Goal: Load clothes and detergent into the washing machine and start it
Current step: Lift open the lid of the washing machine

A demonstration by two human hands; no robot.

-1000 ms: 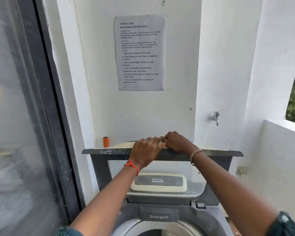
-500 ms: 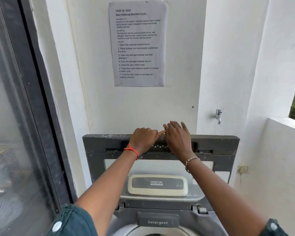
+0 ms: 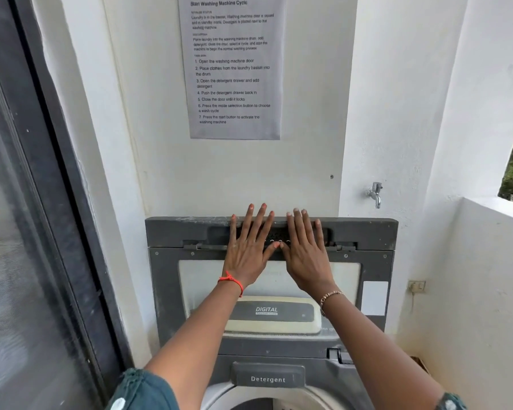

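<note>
Pressing left hand (image 3: 248, 250) and right hand (image 3: 305, 255) flat, fingers straight, spread, clasping nothing, side by side on dark grey rigid-plastic lid (image 3: 168, 291) w/ clear window. Standing upright right above grey "Detergent"-labelled drawer (image 3: 267, 378), backing onto white painted wall (image 3: 249, 179). Prob. handling stiff, fairly light, matte and dusty (hinged, so swinging, not lifting). Gripping best at recessed ribbed handle (image 3: 279, 234), farthest above drawer.
</note>
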